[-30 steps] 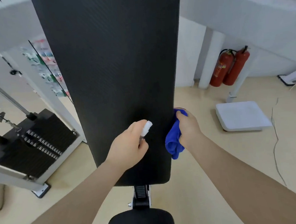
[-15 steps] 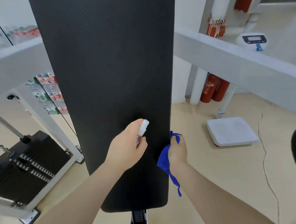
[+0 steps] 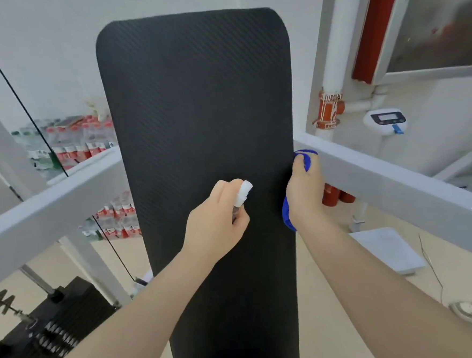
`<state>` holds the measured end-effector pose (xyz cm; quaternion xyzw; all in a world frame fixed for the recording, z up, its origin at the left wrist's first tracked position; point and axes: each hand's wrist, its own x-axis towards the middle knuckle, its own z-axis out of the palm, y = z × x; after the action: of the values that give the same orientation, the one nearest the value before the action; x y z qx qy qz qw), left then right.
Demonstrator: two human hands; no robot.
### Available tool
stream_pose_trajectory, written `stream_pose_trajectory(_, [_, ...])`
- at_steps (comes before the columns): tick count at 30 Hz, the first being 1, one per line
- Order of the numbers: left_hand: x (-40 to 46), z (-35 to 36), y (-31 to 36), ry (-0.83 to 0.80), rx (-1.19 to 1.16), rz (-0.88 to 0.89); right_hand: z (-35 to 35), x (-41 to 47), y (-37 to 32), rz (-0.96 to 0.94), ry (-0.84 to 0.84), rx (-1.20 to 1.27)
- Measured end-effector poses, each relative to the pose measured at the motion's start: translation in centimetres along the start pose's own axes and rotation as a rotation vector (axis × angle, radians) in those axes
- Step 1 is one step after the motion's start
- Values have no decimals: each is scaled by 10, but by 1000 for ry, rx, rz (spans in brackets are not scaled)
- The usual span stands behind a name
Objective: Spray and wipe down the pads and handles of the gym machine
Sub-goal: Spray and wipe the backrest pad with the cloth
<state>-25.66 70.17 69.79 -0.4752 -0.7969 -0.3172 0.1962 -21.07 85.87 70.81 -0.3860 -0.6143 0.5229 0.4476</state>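
Observation:
A tall black back pad point(image 3: 197, 120) of the gym machine stands upright in the middle of the head view. My left hand point(image 3: 216, 227) is closed around a small spray bottle point(image 3: 243, 196) with a white nozzle, held just in front of the pad's middle. At the pad's right edge my right hand point(image 3: 304, 193) grips a blue cloth point(image 3: 287, 213); the cloth shows above my thumb and below my palm, touching the pad's edge.
White frame beams point(image 3: 397, 192) of the machine run out left and right behind the pad. A black weight stack point(image 3: 44, 326) with a cable sits lower left. A white floor scale point(image 3: 387, 249) and red fire extinguishers point(image 3: 334, 197) are on the right. Bottled water packs are stacked behind on the left.
My view has tilted upward, so the pad's rounded top is now in sight. Both hands have risen along the pad; the right hand with the cloth went higher on the right edge.

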Motion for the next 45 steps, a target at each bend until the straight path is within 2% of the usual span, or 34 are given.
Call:
stream_pose_trajectory(3, [26, -21, 7, 76, -8, -21, 11, 24, -43, -130, 21, -80])
stream_pose_trajectory(6, [56, -50, 10, 166, 4, -18, 19, 50, -90, -221, 5, -50])
stream_pose_trajectory(9, [78, -76, 7, 187, 38, -13, 25, 69, -150, -355, 0, -107])
stream_pose_trajectory(12, [87, -95, 2, 172, 59, -89, 34, 77, -193, -536, -25, -412])
stream_pose_trajectory(16, [89, -114, -9, 177, 76, -124, 41, 77, -205, -763, -9, -778])
stream_pose_trajectory(19, [93, -130, -16, 221, 18, -170, 53, 63, -212, -960, 23, -900])
stream_pose_trajectory(22, [94, -137, -23, 239, 8, -174, 83, 40, -222, -1102, -56, -933])
stream_pose_trajectory(26, [83, -147, -38, 274, 15, -184, 138, 2, -235, -1166, -173, -901])
stream_pose_trajectory(28, [77, -153, -50, 267, 61, -163, 159, -17, -238, -1261, -263, -894])
stream_pose_trajectory(31, [71, -159, -62, 254, 66, -199, 148, -15, -238, -1314, -433, -919])
stream_pose_trajectory(33, [69, -158, -64, 245, 32, -244, 114, 10, -231, -1185, -385, -1006])
stream_pose_trajectory(35, [66, -153, -63, 222, -9, -281, 77, 35, -221, -964, -253, -1051])
stream_pose_trajectory(37, [63, -148, -62, 173, -80, -343, 64, 37, -215, -897, -168, -1057])
stream_pose_trajectory(40, [51, -145, -64, 128, -119, -373, 99, -4, -208, -1068, -144, -989])
stream_pose_trajectory(45, [15, -147, -86, 279, 14, -250, 153, -84, -153, -1366, -360, -1100])
